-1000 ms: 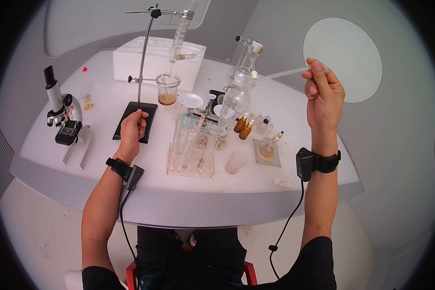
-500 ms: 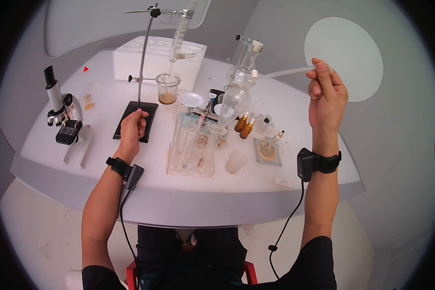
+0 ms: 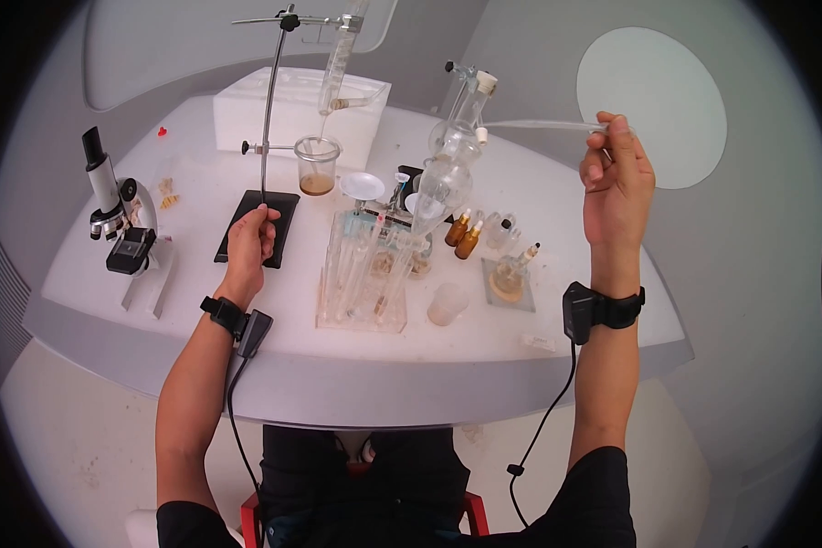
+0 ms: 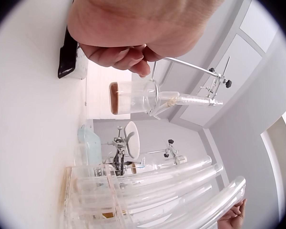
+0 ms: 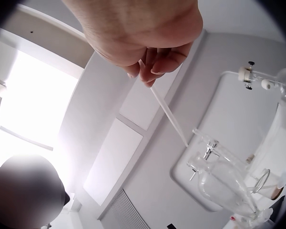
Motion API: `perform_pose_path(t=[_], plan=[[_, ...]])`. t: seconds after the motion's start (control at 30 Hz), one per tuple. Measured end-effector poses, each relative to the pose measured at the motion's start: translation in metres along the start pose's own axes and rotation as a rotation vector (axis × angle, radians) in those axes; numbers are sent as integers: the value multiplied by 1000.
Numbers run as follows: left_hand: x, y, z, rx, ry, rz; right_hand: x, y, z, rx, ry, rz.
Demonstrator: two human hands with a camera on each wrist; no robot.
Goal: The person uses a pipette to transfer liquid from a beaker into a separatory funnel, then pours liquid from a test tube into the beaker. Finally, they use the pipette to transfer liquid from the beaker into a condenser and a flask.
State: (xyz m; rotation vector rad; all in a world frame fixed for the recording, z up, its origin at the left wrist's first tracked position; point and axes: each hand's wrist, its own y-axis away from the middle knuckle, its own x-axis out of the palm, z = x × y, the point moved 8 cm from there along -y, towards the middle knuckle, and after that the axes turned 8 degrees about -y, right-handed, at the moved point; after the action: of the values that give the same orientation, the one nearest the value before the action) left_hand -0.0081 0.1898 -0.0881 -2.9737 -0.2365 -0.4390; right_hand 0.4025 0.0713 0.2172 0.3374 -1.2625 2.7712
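In the head view my right hand (image 3: 616, 187) is raised at the right, pinching one end of a slim translucent tapering tube (image 3: 557, 125) between thumb and fingers. The tube lies nearly level and points left, its narrow end overlapping the clamped glassware in this view. A pear-shaped separating funnel (image 5: 221, 186) appears below that tip in the right wrist view. My left hand (image 3: 250, 245) pinches the metal rod (image 3: 267, 146) of a stand low down, just above its black base (image 3: 283, 228). From this stand a ring holds a beaker (image 3: 318, 169) with brown liquid.
A microscope (image 3: 123, 219) stands at the left. Test tubes fill a clear rack (image 3: 361, 321) in front. Nearby are a plastic cup (image 3: 447, 304), brown dropper bottles (image 3: 468, 241) and a small flask (image 3: 510, 281). Behind the stand sits a white foam box (image 3: 247, 105).
My right hand has shifted slightly right, and the tube has swung so its narrow end is higher and the tube more level. The left hand stays on the rod.
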Motion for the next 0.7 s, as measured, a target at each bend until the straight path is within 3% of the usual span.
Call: perform_pose_path(t=[0.23,0.33,0.53,0.7], plan=[[2,0,0,4,-24,10,-48,17,-35,59,-46,-84],[3,-1,2,-15,-58,17,-73,33,-69,173,-24,-116],[9,3,-3,-1,-82,31,-95,69,-138,482,100,67],[8,3,-3,-30,-79,-5,-94,85,-159,538,151,111]])
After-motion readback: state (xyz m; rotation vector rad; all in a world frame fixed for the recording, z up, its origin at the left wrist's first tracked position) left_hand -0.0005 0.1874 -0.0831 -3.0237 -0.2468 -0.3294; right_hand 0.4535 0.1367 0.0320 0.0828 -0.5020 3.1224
